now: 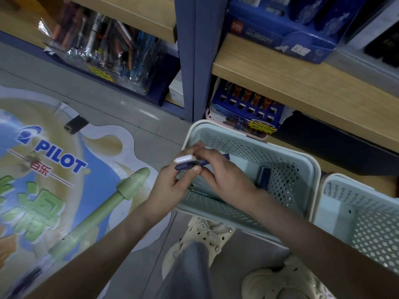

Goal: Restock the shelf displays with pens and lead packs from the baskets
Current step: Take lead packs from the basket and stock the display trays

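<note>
left hand (172, 183) grips a white lead pack (184, 159) and a blue pack (183, 167); right hand (226, 178) pinches that blue pack's other end, basket (315, 169) just beneath both.

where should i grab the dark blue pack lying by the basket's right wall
Pinch the dark blue pack by its long edges near the upper end, coming from above and from the open middle of the basket. It seems to lean against the perforated right wall, so that side is blocked, while its top and left face look free.
</note>
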### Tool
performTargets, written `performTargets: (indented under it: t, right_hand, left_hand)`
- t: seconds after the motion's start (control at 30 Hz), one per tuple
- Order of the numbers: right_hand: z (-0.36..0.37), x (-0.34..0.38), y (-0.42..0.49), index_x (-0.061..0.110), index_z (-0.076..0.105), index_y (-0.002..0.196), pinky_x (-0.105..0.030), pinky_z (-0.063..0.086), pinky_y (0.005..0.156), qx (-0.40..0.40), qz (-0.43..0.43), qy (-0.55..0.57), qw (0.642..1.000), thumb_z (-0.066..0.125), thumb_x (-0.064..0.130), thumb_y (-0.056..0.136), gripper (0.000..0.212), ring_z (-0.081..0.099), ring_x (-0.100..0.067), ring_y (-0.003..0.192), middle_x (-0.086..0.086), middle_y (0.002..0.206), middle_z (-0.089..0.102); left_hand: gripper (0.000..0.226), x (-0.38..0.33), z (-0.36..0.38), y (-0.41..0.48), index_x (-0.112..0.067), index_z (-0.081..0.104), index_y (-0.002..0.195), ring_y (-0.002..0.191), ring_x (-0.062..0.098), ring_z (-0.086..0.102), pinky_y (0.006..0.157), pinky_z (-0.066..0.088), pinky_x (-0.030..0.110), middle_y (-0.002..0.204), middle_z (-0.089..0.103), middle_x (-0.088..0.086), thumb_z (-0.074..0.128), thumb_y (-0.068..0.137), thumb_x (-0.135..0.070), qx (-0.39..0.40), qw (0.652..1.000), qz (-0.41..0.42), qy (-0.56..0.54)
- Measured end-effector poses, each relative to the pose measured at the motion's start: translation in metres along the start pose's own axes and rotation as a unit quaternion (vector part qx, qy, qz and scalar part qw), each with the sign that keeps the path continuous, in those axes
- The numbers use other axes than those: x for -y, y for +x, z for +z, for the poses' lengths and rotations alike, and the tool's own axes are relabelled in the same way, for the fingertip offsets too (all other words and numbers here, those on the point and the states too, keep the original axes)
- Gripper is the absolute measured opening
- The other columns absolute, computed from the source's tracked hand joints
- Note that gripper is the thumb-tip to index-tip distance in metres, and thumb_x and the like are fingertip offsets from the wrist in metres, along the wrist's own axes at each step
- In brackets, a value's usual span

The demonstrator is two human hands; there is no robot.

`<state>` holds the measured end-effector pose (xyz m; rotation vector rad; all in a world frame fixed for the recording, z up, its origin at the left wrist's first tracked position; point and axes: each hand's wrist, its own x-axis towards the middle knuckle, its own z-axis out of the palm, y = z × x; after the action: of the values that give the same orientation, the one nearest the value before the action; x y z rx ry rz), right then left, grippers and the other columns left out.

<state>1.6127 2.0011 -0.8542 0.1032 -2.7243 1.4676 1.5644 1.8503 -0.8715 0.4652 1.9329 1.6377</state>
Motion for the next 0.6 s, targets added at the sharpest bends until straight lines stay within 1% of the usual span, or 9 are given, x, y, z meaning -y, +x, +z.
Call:
performTargets:
  t: [0.07,0.13,0.17,0.2,0.27,0.37,0.43,0.5,0.6]
  right_hand:
    - [0.009,-0.017,-0.004,0.017,0.041,0.119,-0.024,0.036,0.091,-0.05,-0.057,-0.113,0.991,0.052,0.019,0.089,0.032,0.046,-0.017,0.103,-0.013,0.112,0.06]
    - [0.019,-0.047,-0.015,0.012,0.043,0.115,-0.03,0.038,0.093,-0.087,-0.045,-0.187,0.977,0.056,0.018,0.087,0.032,0.043,-0.02,0.102,-0.008,0.114,0.05]
    - [0.024,-0.064,-0.024,0.012,0.043,0.116,-0.033,0.044,0.09,-0.081,-0.03,-0.21,0.974,0.06,0.017,0.086,0.035,0.043,-0.021,0.101,-0.008,0.114,0.047]
    - [0.028,-0.081,-0.032,0.011,0.043,0.118,-0.036,0.048,0.087,-0.047,-0.028,-0.233,0.971,0.063,0.016,0.084,0.04,0.043,-0.021,0.101,-0.009,0.114,0.049]
    - [0.036,-0.106,-0.046,0.014,0.04,0.13,-0.042,0.052,0.086,0.099,-0.024,-0.275,0.956,0.062,0.022,0.085,0.05,0.041,-0.021,0.107,-0.012,0.12,0.054]
    - [0.043,-0.126,-0.054,0.035,0.011,0.151,-0.046,0.027,0.111,0.328,0.017,-0.302,0.895,0.042,0.032,0.1,0.06,0.025,-0.026,0.136,-0.009,0.152,0.029]
    - [0.047,-0.137,-0.057,0.046,-0.003,0.148,-0.045,0.015,0.115,0.376,-0.019,-0.316,0.871,0.038,0.031,0.1,0.065,0.014,-0.027,0.144,-0.004,0.158,0.015]
    - [0.048,-0.141,-0.057,0.05,-0.006,0.146,-0.045,0.011,0.115,0.394,-0.04,-0.323,0.86,0.039,0.031,0.099,0.068,0.01,-0.025,0.146,-0.001,0.16,0.012]
    - [0.047,-0.144,-0.055,0.045,0.003,0.149,-0.042,0.013,0.113,0.383,-0.044,-0.335,0.86,0.04,0.034,0.099,0.063,0.014,-0.023,0.145,0.003,0.158,0.018]
  left_hand:
    - [0.03,-0.002,0.0,0.0,-0.038,0.063,0.12,0.124,0.009,0.054,0.104,0.042,0.026,0.126,0.062,-0.02,0.053,0.093,-0.045,-0.022,0.999,0.02,-0.046]
    - [0.027,-0.007,-0.002,0.002,-0.026,0.065,0.115,0.116,0.013,0.06,0.095,0.047,0.026,0.118,0.067,-0.006,0.048,0.095,-0.031,-0.066,0.994,0.032,-0.077]
    - [0.025,-0.009,-0.004,0.003,-0.03,0.067,0.107,0.108,0.016,0.063,0.09,0.049,0.027,0.109,0.069,0.001,0.044,0.096,-0.031,-0.09,0.993,0.028,-0.076]
    - [0.026,-0.011,-0.006,0.003,-0.037,0.067,0.098,0.1,0.019,0.065,0.086,0.05,0.029,0.1,0.07,0.006,0.042,0.096,-0.032,-0.108,0.992,0.02,-0.068]
    - [0.029,-0.01,-0.01,0.002,-0.036,0.067,0.086,0.091,0.016,0.065,0.083,0.05,0.027,0.091,0.069,0.008,0.04,0.096,-0.035,-0.119,0.992,0.004,-0.038]
    - [0.039,-0.004,-0.012,-0.001,-0.012,0.069,0.087,0.091,0.003,0.061,0.081,0.049,0.022,0.092,0.066,-0.007,0.04,0.095,-0.038,-0.102,0.995,-0.005,0.019]
    - [0.046,-0.001,-0.012,-0.001,-0.001,0.066,0.093,0.089,0.001,0.062,0.078,0.049,0.02,0.09,0.066,-0.019,0.04,0.094,-0.039,-0.091,0.995,-0.006,0.038]
    - [0.049,0.001,-0.012,-0.001,0.001,0.065,0.094,0.089,0.0,0.062,0.073,0.049,0.019,0.09,0.064,-0.026,0.04,0.094,-0.041,-0.085,0.994,0.003,0.063]
    - [0.046,0.002,-0.012,0.001,-0.008,0.066,0.093,0.088,0.005,0.063,0.071,0.054,0.035,0.091,0.063,-0.024,0.042,0.095,-0.047,-0.079,0.992,0.016,0.094]
